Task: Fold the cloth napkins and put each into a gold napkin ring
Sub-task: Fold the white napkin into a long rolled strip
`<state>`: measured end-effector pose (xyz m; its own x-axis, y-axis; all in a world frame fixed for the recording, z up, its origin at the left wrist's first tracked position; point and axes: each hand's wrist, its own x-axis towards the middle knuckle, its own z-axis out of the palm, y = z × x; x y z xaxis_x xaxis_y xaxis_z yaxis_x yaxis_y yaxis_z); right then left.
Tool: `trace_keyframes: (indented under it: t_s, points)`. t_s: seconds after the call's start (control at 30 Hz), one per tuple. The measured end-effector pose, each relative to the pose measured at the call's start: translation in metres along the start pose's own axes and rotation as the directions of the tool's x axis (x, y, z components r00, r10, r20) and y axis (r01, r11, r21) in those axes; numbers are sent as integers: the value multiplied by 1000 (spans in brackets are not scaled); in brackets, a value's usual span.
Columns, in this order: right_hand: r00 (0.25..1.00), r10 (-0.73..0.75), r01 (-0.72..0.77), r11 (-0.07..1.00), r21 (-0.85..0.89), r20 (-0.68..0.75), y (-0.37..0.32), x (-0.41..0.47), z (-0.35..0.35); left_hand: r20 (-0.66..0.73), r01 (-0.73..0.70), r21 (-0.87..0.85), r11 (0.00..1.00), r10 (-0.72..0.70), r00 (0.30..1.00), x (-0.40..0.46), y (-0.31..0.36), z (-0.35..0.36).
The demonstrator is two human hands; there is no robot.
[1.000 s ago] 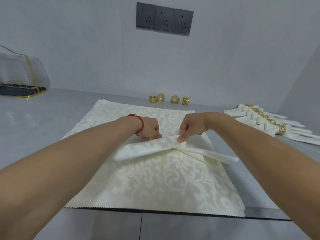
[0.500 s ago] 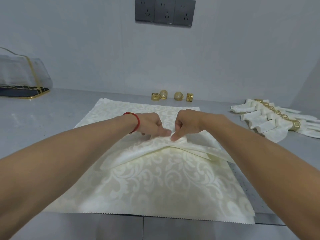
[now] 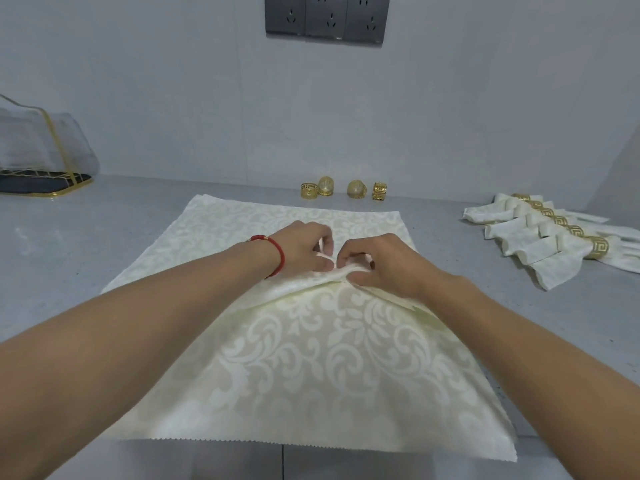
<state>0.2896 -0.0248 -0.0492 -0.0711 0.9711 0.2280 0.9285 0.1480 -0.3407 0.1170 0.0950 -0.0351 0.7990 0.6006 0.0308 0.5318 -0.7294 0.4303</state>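
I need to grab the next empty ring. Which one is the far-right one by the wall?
Below the dark wall sockets, four loose gold napkin rings line the grey counter's back edge. Take the rightmost ring: it shows openwork fretwork, unlike the rounded, pale-faced one beside it.

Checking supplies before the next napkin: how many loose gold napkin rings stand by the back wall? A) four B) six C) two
A: four loose gold napkin rings stand in a row near the wall, behind the stack of flat napkins.
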Motion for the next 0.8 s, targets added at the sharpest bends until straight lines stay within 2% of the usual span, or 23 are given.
trace_keyframes:
  t_s: [0.03,0.13,0.27,0.37,0.5,0.57,0.8]
  points:
    - [999,30,-29,998,64,-11,2,1,-1,-30,-18,-15,1000,18,999,-2,-1,3]
    - [995,94,-87,983,163,-35,7,8,-2,-95,-126,95,987,135,986,-6,-2,12]
    - [995,94,-90,979,185,-15,12,18,-3,-112,-129,81,988,138,984,-11,1,11]
    - [996,90,-86,987,133,-26,10,20,-1,-141,-104,153,983,126,982,-7,8,13]
    - [998,59,-58,995,-80,12,4,9,1,-176,-57,172,983,88,981,-3,15,15]
    - [999,31,-28,994,-104,25,6,4,0,-186,-33,183,983,68,980,-2,19,16]
    - [999,15,-11,995,102,-36,14,12,-7,-126,-45,195,980,71,990,1,22,12]
